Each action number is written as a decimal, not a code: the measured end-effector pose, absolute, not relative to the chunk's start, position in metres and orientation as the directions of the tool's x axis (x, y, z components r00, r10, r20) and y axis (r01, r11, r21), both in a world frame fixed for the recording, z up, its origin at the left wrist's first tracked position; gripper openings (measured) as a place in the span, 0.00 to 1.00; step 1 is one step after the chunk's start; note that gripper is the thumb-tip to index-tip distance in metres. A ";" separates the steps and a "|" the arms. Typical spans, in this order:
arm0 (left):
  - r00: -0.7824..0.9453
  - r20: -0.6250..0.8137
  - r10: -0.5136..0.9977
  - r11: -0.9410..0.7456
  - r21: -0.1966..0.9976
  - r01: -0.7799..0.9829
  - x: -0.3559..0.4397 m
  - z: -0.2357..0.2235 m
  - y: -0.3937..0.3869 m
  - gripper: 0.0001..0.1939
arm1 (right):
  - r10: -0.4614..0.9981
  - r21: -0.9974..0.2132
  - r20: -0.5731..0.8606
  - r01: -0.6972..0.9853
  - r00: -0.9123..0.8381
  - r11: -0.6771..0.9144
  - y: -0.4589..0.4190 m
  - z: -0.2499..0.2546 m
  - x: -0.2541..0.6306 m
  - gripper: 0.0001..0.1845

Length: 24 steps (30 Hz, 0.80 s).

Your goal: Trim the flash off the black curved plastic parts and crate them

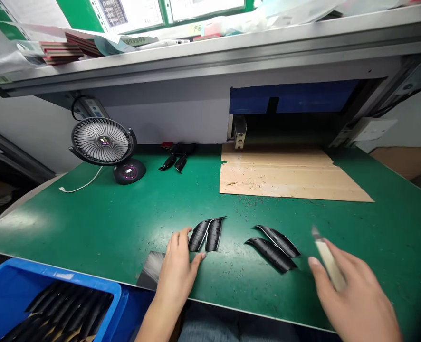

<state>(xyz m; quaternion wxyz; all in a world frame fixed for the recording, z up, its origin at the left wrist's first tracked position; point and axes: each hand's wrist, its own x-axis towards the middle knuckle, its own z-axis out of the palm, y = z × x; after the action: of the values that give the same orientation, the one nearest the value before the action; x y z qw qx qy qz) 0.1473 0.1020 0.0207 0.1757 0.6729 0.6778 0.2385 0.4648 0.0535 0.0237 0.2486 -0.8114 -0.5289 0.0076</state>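
Note:
My left hand (177,270) lies flat on the green table mat (125,213), fingers stretched out, its fingertips touching a pair of black curved plastic parts (206,233). A grey blurred piece (151,270) sits under its wrist side. My right hand (353,294) is closed round a slim pale knife-like tool (326,259) whose tip points up and away. Just left of that hand lie two more black curved parts (274,247), side by side, not touched.
A blue bin (14,289) with several black parts stands at the lower left. A small desk fan (103,142) and black clips (177,159) sit at the back, a cardboard sheet (285,178) at the back right. A metal shelf (210,52) overhangs.

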 end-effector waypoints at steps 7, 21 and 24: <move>0.009 0.062 0.998 -0.039 0.489 0.871 0.155 0.028 0.126 0.20 | 0.912 -0.222 0.275 0.943 0.303 -0.247 0.061 -0.001 0.501 0.39; 0.521 0.289 0.803 -0.592 0.291 0.751 0.153 0.047 0.101 0.15 | 0.918 -0.244 0.378 0.943 -0.122 0.225 0.082 0.011 0.409 0.25; 0.387 0.317 0.866 -0.477 0.759 0.443 0.165 0.053 0.080 0.10 | 0.908 -0.426 0.354 0.826 -0.225 0.371 0.064 0.025 0.388 0.27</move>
<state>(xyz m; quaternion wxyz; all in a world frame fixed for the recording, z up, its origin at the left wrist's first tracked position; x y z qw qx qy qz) 0.1647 0.0804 0.0531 0.2924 0.7798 0.4196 0.3609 0.3878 0.0641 0.0250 0.2797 -0.5562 -0.7791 0.0734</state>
